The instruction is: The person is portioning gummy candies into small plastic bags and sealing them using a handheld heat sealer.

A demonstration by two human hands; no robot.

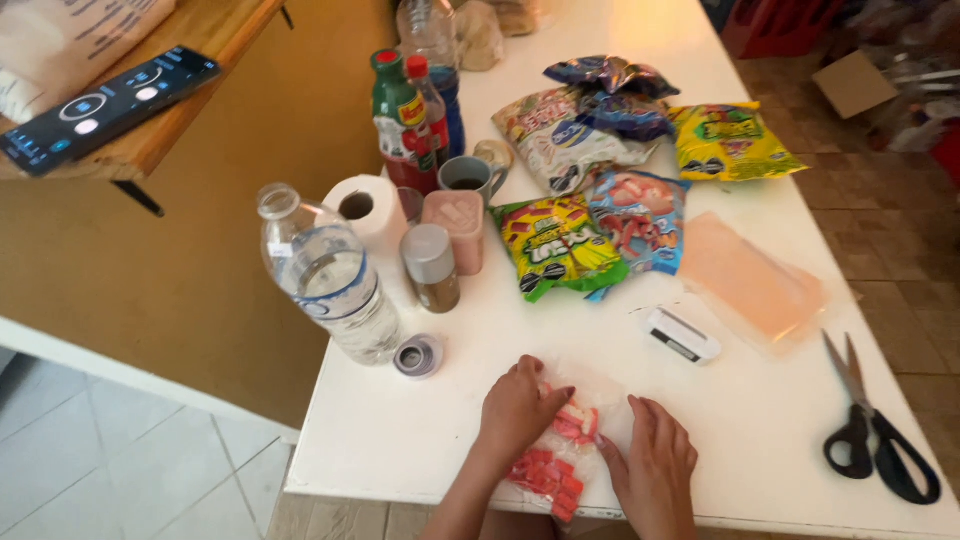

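Both my hands rest on a small clear bag of red and white candies (562,452) at the near edge of the white table (400,440). My left hand (517,408) lies on top of the bag, fingers curled over it. At the bag's right side, my right hand (655,465) presses the plastic down with its fingers together. Just beyond the hands lies a small white rectangular device (681,336).
Black-handled scissors (872,430) lie at the right. A clear water bottle (332,275), tape roll (418,356), spice jar (432,268), toilet roll (368,208), mug (468,176) and sauce bottles (404,122) stand left. Several candy bags (590,232) and a pink packet (752,280) lie behind. A phone (105,105) sits on a wooden shelf.
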